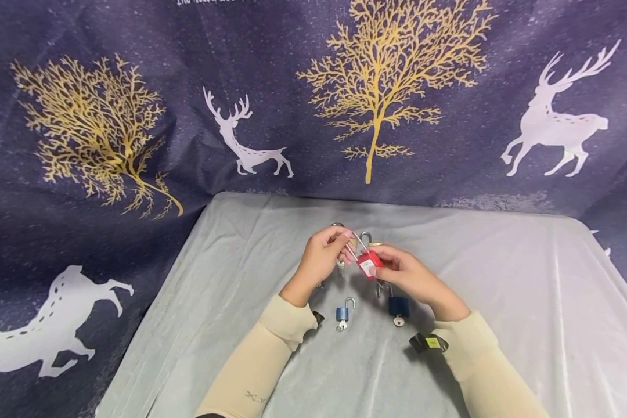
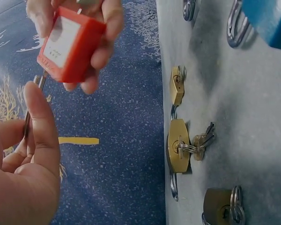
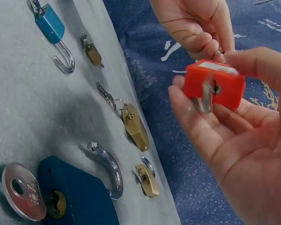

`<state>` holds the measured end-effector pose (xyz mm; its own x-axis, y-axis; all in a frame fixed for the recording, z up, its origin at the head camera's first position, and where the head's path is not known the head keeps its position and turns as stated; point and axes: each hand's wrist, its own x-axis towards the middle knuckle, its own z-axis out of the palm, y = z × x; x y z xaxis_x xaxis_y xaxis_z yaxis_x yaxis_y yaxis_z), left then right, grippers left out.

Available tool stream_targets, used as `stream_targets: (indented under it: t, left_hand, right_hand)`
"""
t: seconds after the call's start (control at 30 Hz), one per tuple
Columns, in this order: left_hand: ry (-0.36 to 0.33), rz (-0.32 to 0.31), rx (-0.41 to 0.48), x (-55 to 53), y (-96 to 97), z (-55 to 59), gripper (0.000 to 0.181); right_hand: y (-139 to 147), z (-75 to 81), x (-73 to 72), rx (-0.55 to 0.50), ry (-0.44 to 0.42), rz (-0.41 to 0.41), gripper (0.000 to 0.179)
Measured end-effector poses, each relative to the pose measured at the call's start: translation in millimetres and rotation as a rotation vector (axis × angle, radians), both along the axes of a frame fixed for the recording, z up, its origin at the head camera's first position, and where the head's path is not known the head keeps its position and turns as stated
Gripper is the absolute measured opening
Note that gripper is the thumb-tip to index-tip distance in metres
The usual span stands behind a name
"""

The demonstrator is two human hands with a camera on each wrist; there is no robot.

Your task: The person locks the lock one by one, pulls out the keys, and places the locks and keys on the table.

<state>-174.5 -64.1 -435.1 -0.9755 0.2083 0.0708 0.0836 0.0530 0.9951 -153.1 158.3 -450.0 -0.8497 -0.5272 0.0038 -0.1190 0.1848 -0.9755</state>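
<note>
The right hand (image 1: pixel 406 275) grips the body of a red padlock (image 1: pixel 374 259), thumb on the near side and fingers curled round the far side. The left hand (image 1: pixel 320 259) pinches the far end of that padlock's silver shackle (image 1: pixel 362 242) between thumb and fingers. The red padlock is held up above the table, between the two hands: its body against the right hand's fingertips, its shackle reaching to the left hand.

Its long axis slants. Seen from the head, the shackle points up and left, away from the person, and the body's base points down and right. A white label (image 1: pixel 367 266) on the body faces back toward the person. In the right wrist view a silver key (image 3: pixel 207 97), blurred, is at the keyhole in the base.

Nearer the person than the red padlock, and to its left, lies a small blue padlock (image 1: pixel 342 314) with its shackle open; nearer and slightly right lies a larger blue padlock (image 1: pixel 399 306). Brass padlocks (image 2: pixel 179 147) lie beneath and beyond the red one, partly hidden by the hands from above. All rest on a pale grey cloth (image 1: pixel 230 249); farther behind the red padlock hangs a dark blue backdrop (image 1: pixel 313 157) printed with gold trees and white deer.
</note>
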Motion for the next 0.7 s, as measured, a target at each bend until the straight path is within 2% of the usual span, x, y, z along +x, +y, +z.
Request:
stream_targets:
  t: [0.13,0.3,0.53,0.7]
  left_hand:
    - [0.020,0.018,0.024,0.0,-1.0,0.8,0.024]
    - [0.041,0.023,0.039,0.6,-4.0,2.6,0.027]
    - [0.044,-0.001,0.075,-0.2,-2.1,3.5,0.030]
    - [0.034,-0.009,0.070,0.4,-1.4,2.6,0.030]
  right_hand:
    - [0.2,-1.7,-0.3,-0.060,-0.046,-0.005,0.049]
    - [-3.3,-5.4,-2.4,-0.143,-0.071,-0.024,0.035]
    - [-0.7,-7.0,-2.8,-0.137,-0.044,-0.064,0.042]
    - [-1.7,-6.5,-2.5,-0.134,-0.042,-0.069,0.044]
